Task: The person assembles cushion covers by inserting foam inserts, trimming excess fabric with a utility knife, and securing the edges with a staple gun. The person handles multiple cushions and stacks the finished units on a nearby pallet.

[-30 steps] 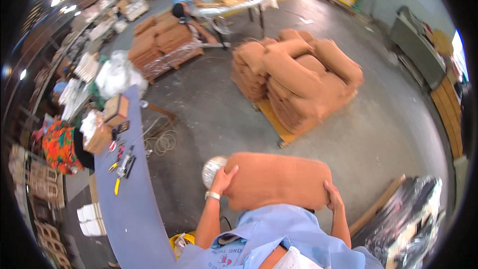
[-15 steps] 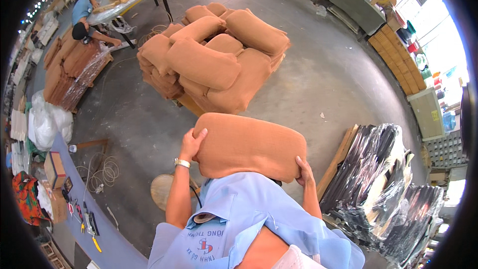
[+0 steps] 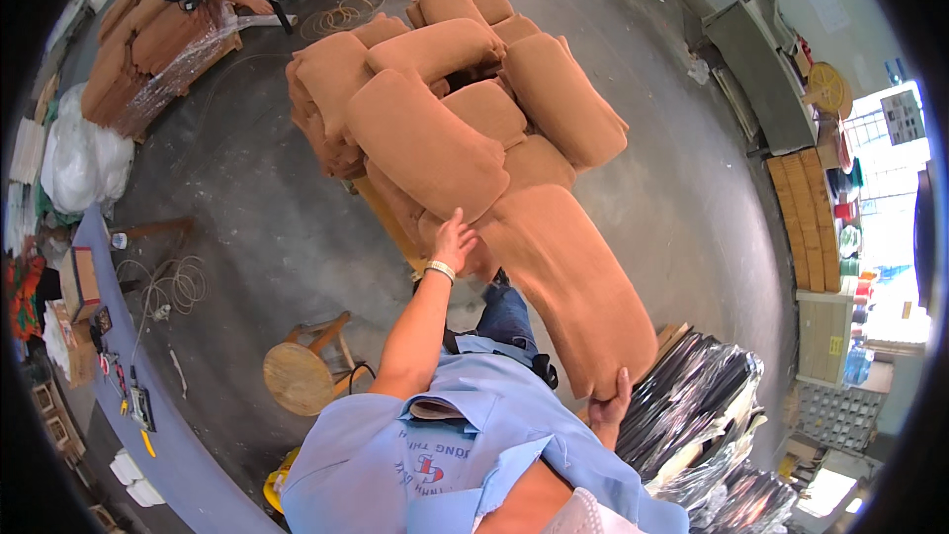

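Over the grey workshop floor (image 3: pixel 702 247), a long, lightly creased tan cushion (image 3: pixel 585 285) is slanted beside the cushion pile (image 3: pixel 425 143) — near end gripped by the right hand (image 3: pixel 610 405), left hand (image 3: pixel 454 243) loosely opened, contact unclear.

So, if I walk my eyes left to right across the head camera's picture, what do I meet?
White plastic bundle → coiled cable → round wooden stool → left hand → long brown padded piece, its near end in the right hand → plastic-wrapped dark stack → yellow wheel.
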The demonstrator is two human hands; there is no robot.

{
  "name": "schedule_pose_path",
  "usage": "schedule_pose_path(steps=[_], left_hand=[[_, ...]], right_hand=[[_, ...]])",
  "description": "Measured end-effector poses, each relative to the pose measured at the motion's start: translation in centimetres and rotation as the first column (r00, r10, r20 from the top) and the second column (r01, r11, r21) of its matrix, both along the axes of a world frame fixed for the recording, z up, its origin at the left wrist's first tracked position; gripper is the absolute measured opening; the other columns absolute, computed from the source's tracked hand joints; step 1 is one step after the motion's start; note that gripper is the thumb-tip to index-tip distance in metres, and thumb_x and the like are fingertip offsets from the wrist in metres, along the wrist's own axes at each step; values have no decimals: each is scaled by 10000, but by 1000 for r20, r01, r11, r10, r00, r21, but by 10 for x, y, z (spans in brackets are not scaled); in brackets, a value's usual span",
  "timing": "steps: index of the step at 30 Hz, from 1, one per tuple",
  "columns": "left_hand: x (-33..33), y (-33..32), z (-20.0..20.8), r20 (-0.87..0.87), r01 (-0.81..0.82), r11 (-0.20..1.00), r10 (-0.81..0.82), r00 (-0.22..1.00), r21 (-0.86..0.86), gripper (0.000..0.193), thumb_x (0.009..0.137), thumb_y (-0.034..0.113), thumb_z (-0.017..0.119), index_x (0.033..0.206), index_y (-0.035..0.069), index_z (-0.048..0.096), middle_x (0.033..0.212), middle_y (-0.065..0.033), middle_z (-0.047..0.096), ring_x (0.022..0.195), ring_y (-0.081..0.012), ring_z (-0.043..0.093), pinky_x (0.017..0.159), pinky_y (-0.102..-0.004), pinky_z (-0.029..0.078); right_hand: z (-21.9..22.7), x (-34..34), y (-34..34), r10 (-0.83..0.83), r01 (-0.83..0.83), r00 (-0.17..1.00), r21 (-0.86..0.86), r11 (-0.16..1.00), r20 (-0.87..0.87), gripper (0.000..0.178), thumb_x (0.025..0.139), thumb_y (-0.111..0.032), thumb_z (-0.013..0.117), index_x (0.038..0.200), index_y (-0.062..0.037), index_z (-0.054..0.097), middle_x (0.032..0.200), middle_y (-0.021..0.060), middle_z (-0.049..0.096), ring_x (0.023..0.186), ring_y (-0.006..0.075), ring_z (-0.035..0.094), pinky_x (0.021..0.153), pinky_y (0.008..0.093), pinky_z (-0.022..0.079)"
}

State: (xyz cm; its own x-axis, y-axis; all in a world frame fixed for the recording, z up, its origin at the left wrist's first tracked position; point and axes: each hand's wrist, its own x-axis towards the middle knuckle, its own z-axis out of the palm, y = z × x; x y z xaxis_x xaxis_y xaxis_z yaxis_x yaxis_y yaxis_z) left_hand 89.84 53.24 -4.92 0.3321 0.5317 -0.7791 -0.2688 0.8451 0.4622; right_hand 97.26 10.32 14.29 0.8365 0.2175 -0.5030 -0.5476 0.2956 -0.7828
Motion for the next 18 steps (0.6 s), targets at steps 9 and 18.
schedule_pose_path(steps=[9,18], left_hand=[[55,21,-9,5,-465,878,468,884,-116,751,831,479,858,1427,150,541,1410,-22,576,1266,-227,526,990,-406,460],[48,64,29,227,-568,822,546,806,36,594,904,307,802,1393,76,558,1370,-55,633,1218,-236,618,1036,-421,524]], right_hand=[[69,174,29,124,-71,981,-316,946,151,646,907,-124,738,1468,-26,432,1335,152,585,1195,300,620,976,448,567],[73,297,147,260,-261,965,32,965,27,465,1008,-249,653,1418,-70,524,1280,104,674,1163,260,672,925,460,602]])
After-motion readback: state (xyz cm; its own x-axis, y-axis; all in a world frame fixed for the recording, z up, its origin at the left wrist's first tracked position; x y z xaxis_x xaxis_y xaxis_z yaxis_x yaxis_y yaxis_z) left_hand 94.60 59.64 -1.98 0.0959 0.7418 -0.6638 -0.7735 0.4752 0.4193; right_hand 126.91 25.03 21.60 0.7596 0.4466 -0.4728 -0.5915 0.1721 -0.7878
